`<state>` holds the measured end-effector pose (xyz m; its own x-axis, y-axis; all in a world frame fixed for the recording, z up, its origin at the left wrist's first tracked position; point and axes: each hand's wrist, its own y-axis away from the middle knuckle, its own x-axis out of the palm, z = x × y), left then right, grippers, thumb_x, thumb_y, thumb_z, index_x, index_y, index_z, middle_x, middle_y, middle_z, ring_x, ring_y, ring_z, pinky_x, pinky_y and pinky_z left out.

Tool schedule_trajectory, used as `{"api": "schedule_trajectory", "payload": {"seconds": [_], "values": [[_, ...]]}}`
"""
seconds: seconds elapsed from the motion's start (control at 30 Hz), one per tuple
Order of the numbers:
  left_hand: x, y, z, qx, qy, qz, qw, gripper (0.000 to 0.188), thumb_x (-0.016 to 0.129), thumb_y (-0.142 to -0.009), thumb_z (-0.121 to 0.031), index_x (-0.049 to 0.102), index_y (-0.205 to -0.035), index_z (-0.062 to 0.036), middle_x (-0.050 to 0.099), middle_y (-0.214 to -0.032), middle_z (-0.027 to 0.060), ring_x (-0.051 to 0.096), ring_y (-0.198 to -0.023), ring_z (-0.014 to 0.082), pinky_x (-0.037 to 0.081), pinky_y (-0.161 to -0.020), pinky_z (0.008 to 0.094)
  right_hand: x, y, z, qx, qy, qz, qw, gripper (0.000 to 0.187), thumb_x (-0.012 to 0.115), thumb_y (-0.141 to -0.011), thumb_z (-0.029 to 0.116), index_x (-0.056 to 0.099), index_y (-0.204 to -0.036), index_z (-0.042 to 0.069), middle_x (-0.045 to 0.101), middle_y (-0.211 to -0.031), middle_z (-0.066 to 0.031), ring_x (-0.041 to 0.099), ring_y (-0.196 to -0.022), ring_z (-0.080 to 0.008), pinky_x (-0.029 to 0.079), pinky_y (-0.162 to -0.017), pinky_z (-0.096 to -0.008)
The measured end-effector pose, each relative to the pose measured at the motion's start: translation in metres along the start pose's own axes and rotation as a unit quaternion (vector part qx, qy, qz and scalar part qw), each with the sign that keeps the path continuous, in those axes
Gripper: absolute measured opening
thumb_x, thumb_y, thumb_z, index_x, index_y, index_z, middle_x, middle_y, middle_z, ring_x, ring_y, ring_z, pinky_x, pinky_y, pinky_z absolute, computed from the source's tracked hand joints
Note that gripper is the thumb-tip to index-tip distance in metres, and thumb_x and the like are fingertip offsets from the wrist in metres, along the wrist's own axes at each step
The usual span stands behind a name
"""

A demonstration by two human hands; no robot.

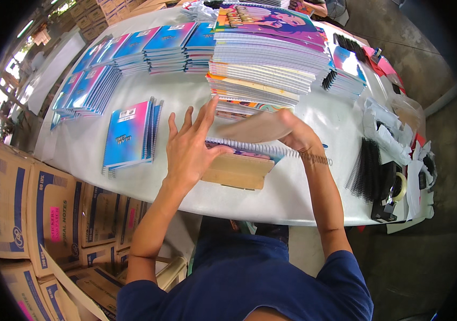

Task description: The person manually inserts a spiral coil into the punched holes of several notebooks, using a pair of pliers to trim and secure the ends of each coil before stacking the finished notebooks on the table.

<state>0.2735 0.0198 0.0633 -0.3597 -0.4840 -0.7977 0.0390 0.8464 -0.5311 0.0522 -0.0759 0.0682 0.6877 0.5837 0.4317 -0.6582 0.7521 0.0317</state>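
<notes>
In front of me a spiral notebook [239, 170] stands tilted on the table, its wire coil [258, 148] running along the top edge. A brown board face is turned toward me, with a strip of purple print below the coil. My left hand [188, 147] is at the notebook's left end, fingers spread upward and thumb lying against it. My right hand [300, 138] pinches a motion-blurred brown sheet or cover [254, 127] above the coil. A loose length of coil [319, 158] extends past the notebook's right end, by my right wrist.
A tall stack of notebooks [266, 51] rises just beyond my hands. Blue-pink notebooks [129, 134] lie at left, with several more stacks [167, 48] behind. Black coils [365, 166] and a tape dispenser [391, 190] sit at right. Cardboard boxes [52, 208] fill the lower left.
</notes>
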Motion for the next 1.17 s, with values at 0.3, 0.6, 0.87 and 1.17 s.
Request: {"api": "schedule_trajectory", "payload": {"seconds": [0.3,0.6,0.87,1.17], "values": [[-0.002,0.004,0.016,-0.078,0.233,-0.043,0.968,0.118,0.088,-0.051,-0.013,0.025,-0.15,-0.0204,0.031,-0.152,0.0151,0.037,-0.135,0.0392,0.046,-0.102,0.035,0.012,-0.038,0.003,0.072,0.466,0.126,0.873,0.061,0.062,-0.087,0.053,0.069,-0.107,-0.003,0.067,-0.111,-0.0156,0.057,-0.108,-0.0225,0.04,-0.098,-0.034],[0.017,0.019,0.033,-0.206,0.544,-0.048,0.812,0.111,0.083,-0.062,0.002,0.021,-0.152,-0.0174,0.031,-0.152,0.0136,0.04,-0.134,0.0275,0.051,-0.097,0.0344,0.005,-0.034,-0.003,0.025,0.341,0.078,0.936,0.066,0.066,-0.08,0.06,0.071,-0.104,-0.002,0.068,-0.105,-0.0155,0.059,-0.103,-0.0238,0.042,-0.095,-0.0347],[0.032,0.023,0.03,-0.17,0.554,-0.063,0.813,0.108,0.079,-0.066,0.007,0.019,-0.152,-0.0177,0.029,-0.153,0.0143,0.042,-0.132,0.0312,0.055,-0.088,0.0299,-0.002,-0.026,0.002,-0.018,0.298,0.091,0.95,0.054,0.065,-0.086,0.05,0.072,-0.098,-0.002,0.067,-0.1,-0.011,0.055,-0.1,-0.0193,0.042,-0.09,-0.033],[0.032,0.025,0.034,-0.15,0.552,-0.046,0.819,0.106,0.076,-0.068,0.012,0.018,-0.152,-0.0177,0.024,-0.154,0.0166,0.042,-0.132,0.034,0.055,-0.087,0.0295,0.004,-0.031,0.004,0.014,0.234,0.148,0.961,0.061,0.064,-0.083,0.058,0.069,-0.11,0.004,0.065,-0.113,-0.0094,0.055,-0.111,-0.0235,0.037,-0.102,-0.0358]]}}
